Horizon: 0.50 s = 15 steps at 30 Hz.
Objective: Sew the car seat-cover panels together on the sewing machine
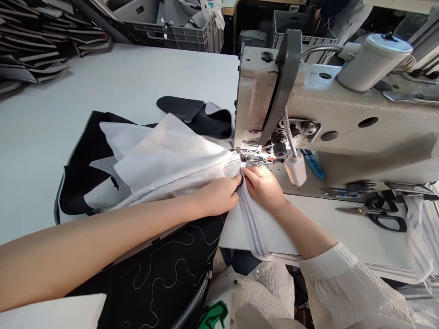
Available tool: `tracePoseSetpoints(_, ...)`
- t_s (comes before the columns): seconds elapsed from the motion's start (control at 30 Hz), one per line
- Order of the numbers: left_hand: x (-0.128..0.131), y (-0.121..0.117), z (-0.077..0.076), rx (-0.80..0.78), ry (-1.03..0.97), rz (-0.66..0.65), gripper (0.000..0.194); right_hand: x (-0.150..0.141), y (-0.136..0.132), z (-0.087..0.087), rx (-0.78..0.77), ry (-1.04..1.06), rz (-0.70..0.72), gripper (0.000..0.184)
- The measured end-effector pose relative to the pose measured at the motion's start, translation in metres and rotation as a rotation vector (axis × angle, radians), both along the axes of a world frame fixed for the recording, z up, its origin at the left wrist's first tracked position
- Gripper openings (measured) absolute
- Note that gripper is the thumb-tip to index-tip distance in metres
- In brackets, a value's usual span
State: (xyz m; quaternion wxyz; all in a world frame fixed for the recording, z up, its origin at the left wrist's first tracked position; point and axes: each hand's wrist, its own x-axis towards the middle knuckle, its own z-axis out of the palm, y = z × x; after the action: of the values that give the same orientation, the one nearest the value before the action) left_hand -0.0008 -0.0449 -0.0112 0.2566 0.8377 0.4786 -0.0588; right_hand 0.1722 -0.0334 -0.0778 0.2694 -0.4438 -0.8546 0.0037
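Note:
My left hand (221, 194) is closed on the edge of a sewn piece of white and black fabric (174, 151), just left of the needle area of a sewing machine (255, 160). Close beside it, my right hand (264, 187) pinches a sheer white tape with thin blue lines (252, 224) at the fabric's edge. From there the tape hangs down over the table's front edge. Black fabric with wavy pale stitching (164, 269) drapes below my left forearm. My fingertips partly hide the spot where tape and fabric meet.
Black-handled scissors (377, 212) and blue thread snips (313, 163) lie to the right. A small lamp (295, 169) hangs by the needle. Stacked dark pieces (37, 45) sit at the back left of the white table (137, 73). Grey crates (185, 39) stand behind it.

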Motion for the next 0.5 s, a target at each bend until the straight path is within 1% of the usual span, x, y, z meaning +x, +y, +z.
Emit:
tracePoseSetpoints(0.1,0.007,0.008,0.005,0.009,-0.001,-0.011,0.047,0.003,0.002,-0.001,-0.025,-0.002,-0.022,0.029)
tracePoseSetpoints(0.2,0.013,0.015,0.008,0.019,0.011,-0.006,0.035,0.005,0.003,-0.001,-0.063,0.017,-0.010,0.032)
tracePoseSetpoints(0.3,0.017,0.018,0.010,0.047,0.013,0.015,0.030,0.007,0.005,-0.001,-0.076,0.029,0.002,0.034)
tracePoseSetpoints(0.4,0.012,0.019,0.013,0.054,0.012,0.013,0.029,0.008,0.005,-0.002,-0.069,0.046,-0.038,0.032)
tracePoseSetpoints(0.43,0.009,0.018,0.015,0.041,0.023,0.004,0.032,0.009,0.005,-0.002,-0.063,0.048,-0.073,0.031)
tracePoseSetpoints(0.5,0.001,0.017,0.019,-0.010,0.072,-0.008,0.043,0.010,0.005,-0.003,-0.049,0.046,-0.145,0.028)
